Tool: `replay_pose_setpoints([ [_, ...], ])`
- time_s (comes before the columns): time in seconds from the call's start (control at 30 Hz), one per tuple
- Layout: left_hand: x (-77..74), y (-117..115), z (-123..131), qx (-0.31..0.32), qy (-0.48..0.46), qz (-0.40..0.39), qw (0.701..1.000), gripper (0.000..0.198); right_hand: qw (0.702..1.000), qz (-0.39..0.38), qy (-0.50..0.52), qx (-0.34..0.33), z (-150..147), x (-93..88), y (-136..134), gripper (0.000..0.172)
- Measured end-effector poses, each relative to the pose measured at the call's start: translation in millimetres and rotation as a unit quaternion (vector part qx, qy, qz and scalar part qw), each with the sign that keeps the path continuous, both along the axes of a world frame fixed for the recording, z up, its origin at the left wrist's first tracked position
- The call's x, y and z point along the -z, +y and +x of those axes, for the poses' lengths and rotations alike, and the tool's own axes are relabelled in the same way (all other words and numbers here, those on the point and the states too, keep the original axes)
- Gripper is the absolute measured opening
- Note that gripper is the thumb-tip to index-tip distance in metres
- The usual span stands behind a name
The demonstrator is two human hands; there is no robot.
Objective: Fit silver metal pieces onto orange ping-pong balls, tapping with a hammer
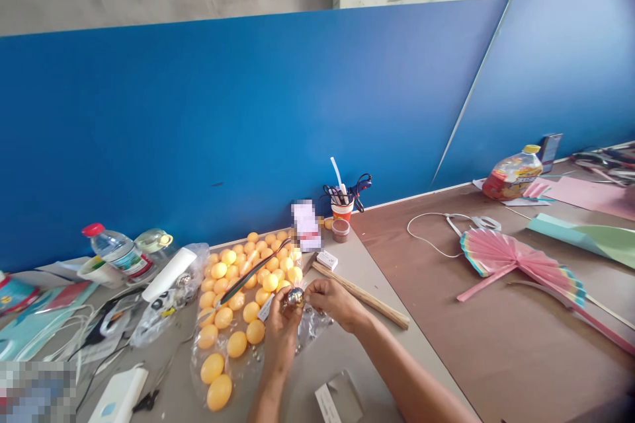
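Observation:
My left hand (280, 327) is closed around the lower part of a shiny silver metal ball (294, 297). My right hand (336, 304) comes in from the right, thumb and forefinger pinched together at the ball's right side. Whatever sits between those fingertips is too small to make out. Beside and beyond the left hand lies a clear plastic bag of orange balls (237, 345), several of them in rows. A long dark strip with a green edge (253, 272) rests across the bag. Below the hands there is crumpled clear plastic (313, 325).
Right of the bag lie a wooden stick (370, 296) and a small white box (327, 260). A paper cup of pens (342, 210) stands by the blue partition (223, 125). A pink paper fan (516, 256) is at right. Bottles (119, 252), cables and a white roll (169, 274) crowd the left.

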State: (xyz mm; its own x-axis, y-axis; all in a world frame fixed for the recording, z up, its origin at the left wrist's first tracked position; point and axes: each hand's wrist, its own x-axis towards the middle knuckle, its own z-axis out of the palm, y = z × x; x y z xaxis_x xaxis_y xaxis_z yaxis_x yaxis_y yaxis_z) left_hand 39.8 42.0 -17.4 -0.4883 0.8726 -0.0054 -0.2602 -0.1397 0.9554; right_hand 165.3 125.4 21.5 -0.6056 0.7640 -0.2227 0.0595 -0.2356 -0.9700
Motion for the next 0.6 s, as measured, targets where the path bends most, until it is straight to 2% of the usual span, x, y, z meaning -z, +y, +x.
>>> replay_pose_setpoints([
  [0.33,5.9,-1,4,-0.029,0.025,0.0,0.999,0.058,0.998,-0.054,0.025,-0.007,-2,2.2,-1,0.012],
  [0.6,14.2,-1,-2,-0.022,0.024,-0.008,0.999,0.059,0.998,-0.041,0.041,0.006,-5,6.1,-5,0.016],
])
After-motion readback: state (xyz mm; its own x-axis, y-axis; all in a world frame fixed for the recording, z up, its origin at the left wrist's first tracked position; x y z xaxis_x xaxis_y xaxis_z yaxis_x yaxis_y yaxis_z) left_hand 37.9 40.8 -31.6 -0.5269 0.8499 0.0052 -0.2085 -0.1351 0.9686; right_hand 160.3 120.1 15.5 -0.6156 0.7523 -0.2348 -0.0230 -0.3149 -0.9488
